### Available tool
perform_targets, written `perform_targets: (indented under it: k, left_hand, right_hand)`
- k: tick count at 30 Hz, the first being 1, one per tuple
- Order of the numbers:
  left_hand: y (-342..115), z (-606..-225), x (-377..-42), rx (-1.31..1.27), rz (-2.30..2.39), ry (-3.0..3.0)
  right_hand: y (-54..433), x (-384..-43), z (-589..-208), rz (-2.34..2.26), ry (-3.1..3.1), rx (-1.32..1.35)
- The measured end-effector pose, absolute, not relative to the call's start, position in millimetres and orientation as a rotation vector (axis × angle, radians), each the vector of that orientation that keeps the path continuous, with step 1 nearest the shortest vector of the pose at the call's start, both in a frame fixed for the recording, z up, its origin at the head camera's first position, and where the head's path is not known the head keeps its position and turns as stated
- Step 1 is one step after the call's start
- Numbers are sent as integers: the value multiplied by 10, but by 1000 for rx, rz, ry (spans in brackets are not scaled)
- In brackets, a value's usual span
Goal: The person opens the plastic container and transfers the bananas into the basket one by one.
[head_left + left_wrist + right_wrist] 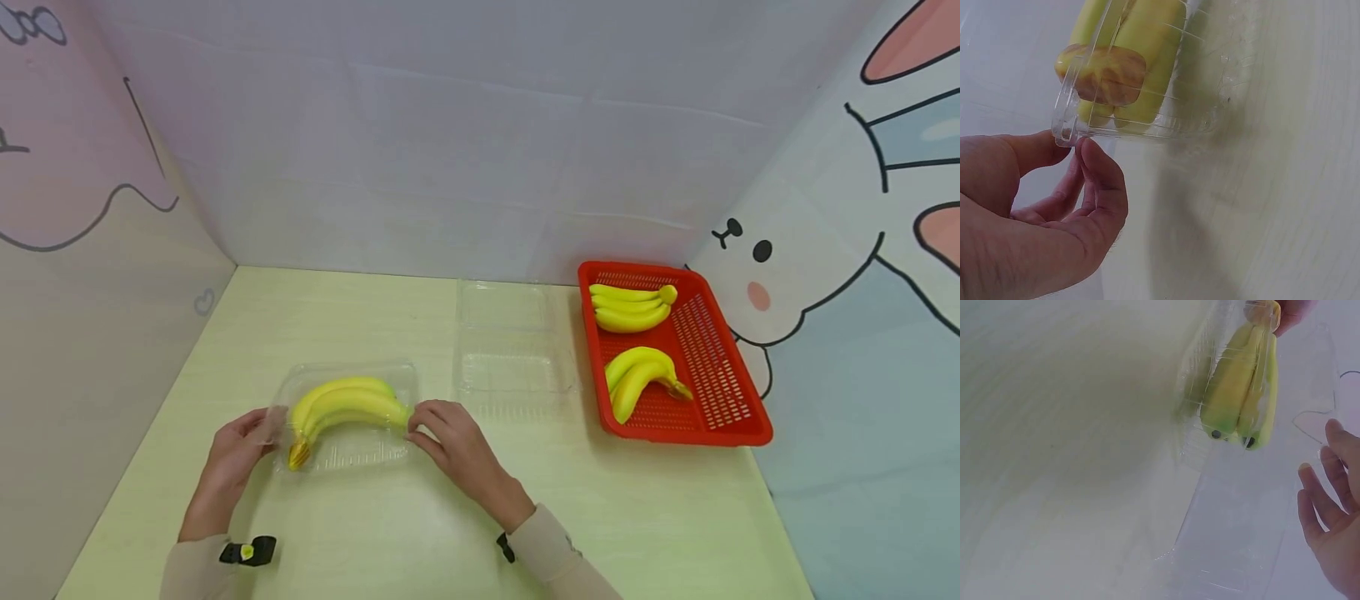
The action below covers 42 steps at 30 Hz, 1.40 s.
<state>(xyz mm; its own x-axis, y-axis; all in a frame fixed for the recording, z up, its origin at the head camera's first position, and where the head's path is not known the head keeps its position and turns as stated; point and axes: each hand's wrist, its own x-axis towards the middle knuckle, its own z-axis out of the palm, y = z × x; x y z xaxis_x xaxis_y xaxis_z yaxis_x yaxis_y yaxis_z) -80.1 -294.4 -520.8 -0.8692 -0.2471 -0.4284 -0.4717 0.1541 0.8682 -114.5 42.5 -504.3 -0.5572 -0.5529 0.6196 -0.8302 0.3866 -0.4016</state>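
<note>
A bunch of yellow bananas [348, 404] lies in a clear plastic clamshell container [367, 457] on the left part of the table. My left hand [236, 454] pinches the container's left rim between thumb and fingers, close to the brown stem end in the left wrist view. On the opposite side, my right hand [453, 446] has its thumb and fingertips at the container's right edge, near the banana tips. In the right wrist view, that hand [1335, 494] pinches a corner of the clear lid [1304, 381], which slants above the fruit.
A second clear clamshell [517, 375] lies opened flat behind my right hand. At the back right, a red plastic basket [720, 435] holds two banana bunches, one behind [633, 310] and one in front [637, 375]. Cloth walls [465, 150] bound the table [360, 533].
</note>
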Motion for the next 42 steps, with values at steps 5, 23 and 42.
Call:
perform_targets:
  k: [5,23,42]
  left_hand:
    - [-2923,-5207,-806,-726,1818,2263]
    - [-2877,-5232,-843,-797,1746,2349]
    - [-2877,-5204,-834,-745,1794,2379]
  right_hand:
    - [402,-1221,-4999,999,-2258,1184]
    - [275,-1497,-4862,1146,-2247,1058]
    - [37,-1732,-4793,1476,-2217,804]
